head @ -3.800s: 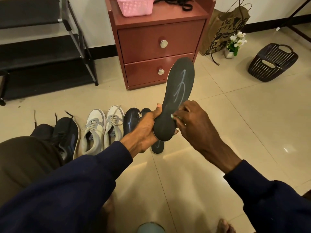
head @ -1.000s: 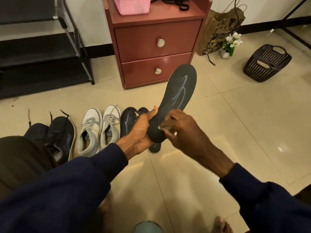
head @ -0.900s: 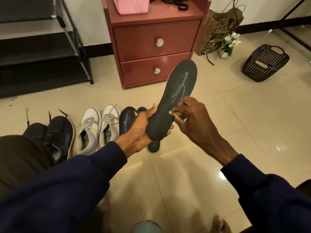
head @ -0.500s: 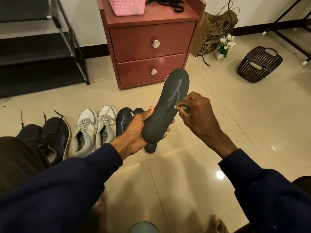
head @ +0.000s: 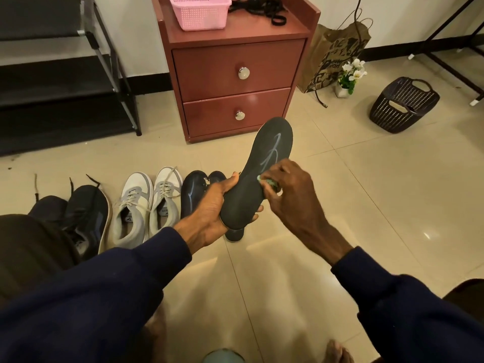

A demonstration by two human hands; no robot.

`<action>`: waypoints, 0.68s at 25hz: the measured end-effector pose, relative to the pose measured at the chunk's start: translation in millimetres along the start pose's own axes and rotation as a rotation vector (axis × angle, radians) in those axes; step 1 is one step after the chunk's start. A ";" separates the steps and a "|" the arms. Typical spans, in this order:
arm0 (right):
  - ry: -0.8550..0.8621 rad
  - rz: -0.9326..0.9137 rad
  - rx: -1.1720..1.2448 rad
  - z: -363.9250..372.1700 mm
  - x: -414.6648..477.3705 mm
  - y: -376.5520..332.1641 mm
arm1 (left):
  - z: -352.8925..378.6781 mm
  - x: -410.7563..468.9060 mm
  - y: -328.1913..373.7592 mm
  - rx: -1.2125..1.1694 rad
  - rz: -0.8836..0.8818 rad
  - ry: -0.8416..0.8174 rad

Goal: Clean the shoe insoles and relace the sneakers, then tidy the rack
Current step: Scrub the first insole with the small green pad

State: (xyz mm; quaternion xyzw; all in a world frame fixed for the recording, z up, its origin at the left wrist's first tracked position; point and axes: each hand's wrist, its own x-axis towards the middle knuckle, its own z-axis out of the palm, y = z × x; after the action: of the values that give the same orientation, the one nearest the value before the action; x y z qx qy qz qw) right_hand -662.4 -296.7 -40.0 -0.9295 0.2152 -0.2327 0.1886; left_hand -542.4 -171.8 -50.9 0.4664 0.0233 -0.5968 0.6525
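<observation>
My left hand (head: 213,205) grips the heel end of a dark grey insole (head: 264,158) with a pale line mark, held up over the floor. My right hand (head: 290,195) pinches a small green wad (head: 267,181) and presses it against the insole's middle. On the floor behind lie more dark insoles (head: 193,191), a pair of white and grey sneakers (head: 146,205) and a pair of dark sneakers (head: 78,218) with loose laces. The black shoe rack (head: 60,82) stands at the far left.
A red two-drawer cabinet (head: 235,74) stands ahead, with a pink basket (head: 200,10) and black laces (head: 258,5) on top. A paper bag (head: 337,51), a small flower pot (head: 349,77) and a dark basket (head: 403,104) sit at the right.
My right hand rubs the green wad up and down the insole, now back near its middle. My left hand keeps its grip on the heel.
</observation>
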 end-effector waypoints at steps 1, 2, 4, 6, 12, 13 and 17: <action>-0.087 -0.080 0.041 4.2 -10.3 -14.6 | -2.6 0.8 -2.1 -0.025 0.007 0.019; -0.164 -0.155 0.057 4.9 -14.6 -22.0 | -3.7 1.4 -3.1 -0.048 0.013 0.030; -0.154 -0.185 0.040 -0.4 -0.9 -14.0 | -0.6 2.5 -1.1 -0.058 0.012 -0.008; 0.053 -0.070 0.007 -4.6 18.3 3.7 | 3.0 1.7 -0.7 0.005 0.006 -0.018; -0.131 -0.151 0.111 7.1 -8.8 -23.9 | -1.3 -0.1 -3.1 0.009 -0.003 0.029; -0.121 -0.150 0.085 3.8 -2.3 -18.8 | 0.4 0.1 -2.1 0.006 -0.004 0.020; 0.139 0.056 0.035 -4.8 19.3 7.5 | 7.6 -0.2 -1.9 0.052 -0.004 -0.012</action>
State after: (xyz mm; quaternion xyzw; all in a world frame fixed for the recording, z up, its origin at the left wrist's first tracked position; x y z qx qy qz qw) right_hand -651.8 -313.6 -32.7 -0.9013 0.2496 -0.2949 0.1959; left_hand -548.0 -176.2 -47.5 0.4796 0.0047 -0.6014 0.6390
